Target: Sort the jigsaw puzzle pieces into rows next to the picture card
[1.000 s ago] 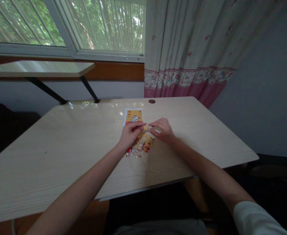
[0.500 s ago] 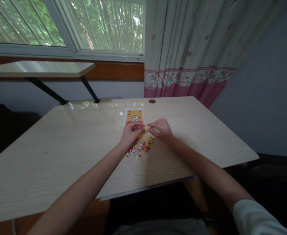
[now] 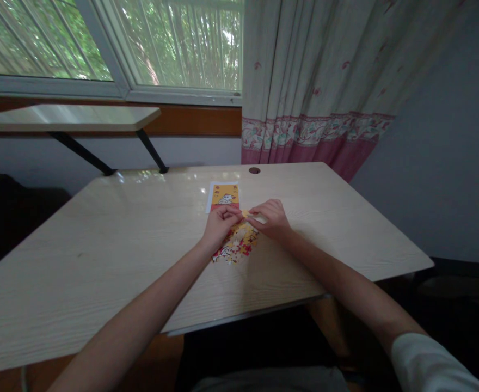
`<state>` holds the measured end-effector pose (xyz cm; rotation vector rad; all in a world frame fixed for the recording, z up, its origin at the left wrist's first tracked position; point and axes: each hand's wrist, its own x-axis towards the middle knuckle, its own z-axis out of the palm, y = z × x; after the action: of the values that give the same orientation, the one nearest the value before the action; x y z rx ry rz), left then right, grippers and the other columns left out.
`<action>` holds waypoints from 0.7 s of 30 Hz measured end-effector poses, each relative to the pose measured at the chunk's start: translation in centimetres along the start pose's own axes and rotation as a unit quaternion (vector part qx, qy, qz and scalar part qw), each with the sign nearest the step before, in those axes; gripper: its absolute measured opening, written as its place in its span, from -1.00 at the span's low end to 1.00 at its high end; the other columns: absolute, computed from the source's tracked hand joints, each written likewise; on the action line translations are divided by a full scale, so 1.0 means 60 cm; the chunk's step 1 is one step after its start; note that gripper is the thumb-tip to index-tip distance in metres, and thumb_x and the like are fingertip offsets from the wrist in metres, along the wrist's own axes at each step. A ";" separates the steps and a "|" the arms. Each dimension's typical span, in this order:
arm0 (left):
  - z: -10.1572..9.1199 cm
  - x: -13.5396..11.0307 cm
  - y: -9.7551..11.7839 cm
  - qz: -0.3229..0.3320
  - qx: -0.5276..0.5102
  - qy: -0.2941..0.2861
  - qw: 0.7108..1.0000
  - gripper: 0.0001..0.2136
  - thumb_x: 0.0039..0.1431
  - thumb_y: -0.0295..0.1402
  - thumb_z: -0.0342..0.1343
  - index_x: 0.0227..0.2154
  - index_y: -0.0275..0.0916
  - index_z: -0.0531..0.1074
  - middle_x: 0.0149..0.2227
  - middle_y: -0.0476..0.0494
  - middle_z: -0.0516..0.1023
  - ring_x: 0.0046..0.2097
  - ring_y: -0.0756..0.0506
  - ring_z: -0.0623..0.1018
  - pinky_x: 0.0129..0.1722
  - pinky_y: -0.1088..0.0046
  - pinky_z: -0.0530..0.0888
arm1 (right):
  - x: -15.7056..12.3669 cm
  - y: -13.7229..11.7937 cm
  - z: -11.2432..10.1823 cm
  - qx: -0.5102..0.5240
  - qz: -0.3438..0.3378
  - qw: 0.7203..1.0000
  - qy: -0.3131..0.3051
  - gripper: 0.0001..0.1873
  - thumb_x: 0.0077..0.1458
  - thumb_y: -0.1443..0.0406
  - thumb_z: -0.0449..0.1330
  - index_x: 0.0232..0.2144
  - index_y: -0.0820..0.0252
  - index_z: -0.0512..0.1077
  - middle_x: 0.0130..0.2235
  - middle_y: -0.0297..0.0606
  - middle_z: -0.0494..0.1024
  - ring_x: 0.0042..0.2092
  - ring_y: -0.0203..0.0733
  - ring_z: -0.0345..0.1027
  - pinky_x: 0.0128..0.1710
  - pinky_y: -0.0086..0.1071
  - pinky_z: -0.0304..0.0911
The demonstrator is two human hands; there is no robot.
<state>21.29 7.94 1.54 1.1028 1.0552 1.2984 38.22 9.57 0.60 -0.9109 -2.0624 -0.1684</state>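
Observation:
Between my fingertips is a small yellow jigsaw puzzle piece (image 3: 245, 214). My left hand (image 3: 222, 220) pinches it from the left, and my right hand (image 3: 271, 218) has its thumb and fingers closed on its right side. Just below the hands lies a loose heap of jigsaw pieces (image 3: 235, 247) in yellow, red and white, partly covered by my left hand. Behind my left hand sits a picture card (image 3: 225, 195) with a white animal on yellow and red; its lower edge is hidden by the hand.
The pale wooden desk (image 3: 133, 234) has a round cable hole (image 3: 255, 170) near its back edge. A raised shelf (image 3: 72, 117) on black legs stands at the back left. A curtain (image 3: 305, 81) hangs behind, beside a window (image 3: 178, 49).
Both hands stay nearly in place, still pinching the yellow piece. The view has shifted very slightly, and the heap and card look unmoved.

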 end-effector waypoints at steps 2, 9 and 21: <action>0.000 0.000 0.002 -0.001 -0.002 -0.004 1.000 -0.77 -0.29 -0.32 0.30 -0.52 -0.31 0.42 -0.55 -0.04 0.51 -0.47 0.00 0.49 -0.36 0.48 0.40 | 0.003 0.006 -0.007 -0.007 -0.008 1.000 -0.005 -0.78 0.05 0.14 0.17 -0.40 0.17 0.45 -0.43 -0.29 0.53 -0.33 -0.24 0.30 -0.20 -0.29 0.04; -0.017 0.013 0.005 0.028 0.051 0.021 0.998 -0.79 -0.18 -0.29 0.22 -0.46 -0.32 0.46 -0.47 -0.09 0.54 -0.41 -0.02 0.50 -0.28 0.42 0.41 | 0.057 0.105 -0.014 -0.030 0.027 0.994 -0.097 -0.78 0.04 0.15 0.17 -0.34 0.17 0.47 -0.31 -0.25 0.53 -0.21 -0.17 0.30 -0.17 -0.29 0.05; -0.064 0.021 0.015 0.209 0.544 0.037 0.812 -0.78 0.10 -0.33 -0.04 -0.30 -0.23 0.49 -0.28 -0.18 0.53 -0.21 -0.16 0.45 -0.19 0.33 0.36 | 0.122 0.223 0.082 -0.059 0.171 0.948 -0.264 -0.75 0.02 0.15 0.17 -0.32 0.15 0.52 -0.31 -0.23 0.54 -0.28 -0.21 0.36 -0.33 -0.41 0.11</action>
<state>17.36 9.20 1.79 2.2533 1.7628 1.0068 41.10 25.31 0.39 -1.4978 -2.3451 0.1596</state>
